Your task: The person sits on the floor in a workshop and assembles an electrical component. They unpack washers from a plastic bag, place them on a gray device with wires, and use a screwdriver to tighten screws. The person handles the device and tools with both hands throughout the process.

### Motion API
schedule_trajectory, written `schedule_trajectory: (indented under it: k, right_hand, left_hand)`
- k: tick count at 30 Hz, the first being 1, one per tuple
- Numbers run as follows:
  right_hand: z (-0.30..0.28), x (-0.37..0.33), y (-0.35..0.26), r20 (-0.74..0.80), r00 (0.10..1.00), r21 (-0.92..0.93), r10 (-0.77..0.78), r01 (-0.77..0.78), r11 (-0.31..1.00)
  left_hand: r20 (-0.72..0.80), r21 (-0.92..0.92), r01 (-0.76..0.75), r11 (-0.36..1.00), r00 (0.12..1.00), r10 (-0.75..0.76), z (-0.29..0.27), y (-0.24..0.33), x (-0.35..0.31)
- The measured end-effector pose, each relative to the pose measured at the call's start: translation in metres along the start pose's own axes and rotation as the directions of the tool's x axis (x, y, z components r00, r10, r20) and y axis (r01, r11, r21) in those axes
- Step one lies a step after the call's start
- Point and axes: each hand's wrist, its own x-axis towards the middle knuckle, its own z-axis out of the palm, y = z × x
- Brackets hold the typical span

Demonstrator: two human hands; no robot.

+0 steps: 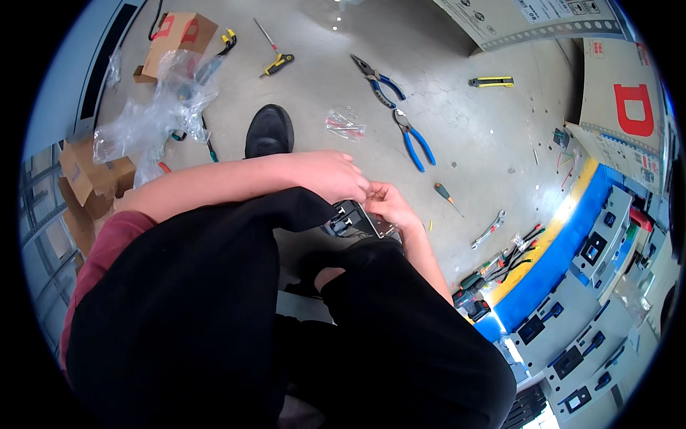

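Observation:
Above my knees, a small black and silver metal part [364,219], like a bracket or a housing with a flat plate, is partly covered by my fingers. My left hand [336,176] reaches across from the left with its fingers curled at the upper edge of this part; what they pinch is hidden. My right hand [390,204] is closed on the part's right side, thumb and fingertips near the left fingertips. Beyond my hands, a plastic bag of screws [346,126] lies on the floor beside my black shoe [270,131].
Blue-handled pliers [414,139], long-nose pliers [379,81], a screwdriver [446,193], a wrench [489,230], a yellow cutter [491,82] and a T-handle driver [277,64] lie about the floor. Cardboard boxes [179,41] and clear plastic wrap [161,107] are left. Grey cabinets [614,107] stand right.

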Motion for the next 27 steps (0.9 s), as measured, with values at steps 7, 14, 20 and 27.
schedule_trajectory:
  k: [7,14,20,27]
  right_hand:
    - [-0.001,0.004,0.010,0.010,1.000,0.034,0.004,-0.005,0.999]
    - [0.000,0.002,0.003,0.056,0.997,0.026,0.062,-0.064,0.998]
    - [-0.003,0.001,0.012,0.049,0.999,0.068,0.009,-0.012,0.998]
    - [-0.006,-0.002,0.003,0.057,0.998,0.106,0.036,-0.042,0.994]
  left_hand:
    - [-0.007,0.021,0.005,1.000,1.000,-0.005,0.004,-0.001,-0.002]
    - [0.018,0.024,0.020,1.000,1.000,-0.021,0.003,-0.001,-0.003]
    - [0.025,0.036,0.015,0.999,1.000,-0.016,0.000,-0.001,0.002]
    - [0.025,0.043,0.028,0.999,0.999,-0.029,0.003,-0.003,0.002]
